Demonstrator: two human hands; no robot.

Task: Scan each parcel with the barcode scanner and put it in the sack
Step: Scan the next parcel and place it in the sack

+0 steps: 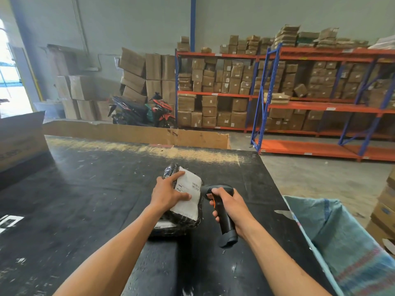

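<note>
Parcel [181,201]: we steady it with flat left hand [167,194]; right hand [232,207] grips scanner [222,214] (aimed at label); sack [342,238] awaits.

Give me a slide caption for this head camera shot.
Left hand rests on a black-wrapped parcel on the table while the right hand aims the barcode scanner at its label.

A black, scuffed bench [85,189] fills the near ground, with a long cardboard sheet [136,133] standing along its far edge. Beyond it, a grey wall [139,24] backs leaning stacks of cartons [149,69] and a parked motorbike [145,112]. Orange-and-blue racks [320,105] packed with boxes run along the far right, on a grey concrete floor [310,174]. Daylight pours through a doorway [8,82] at far left.
</note>
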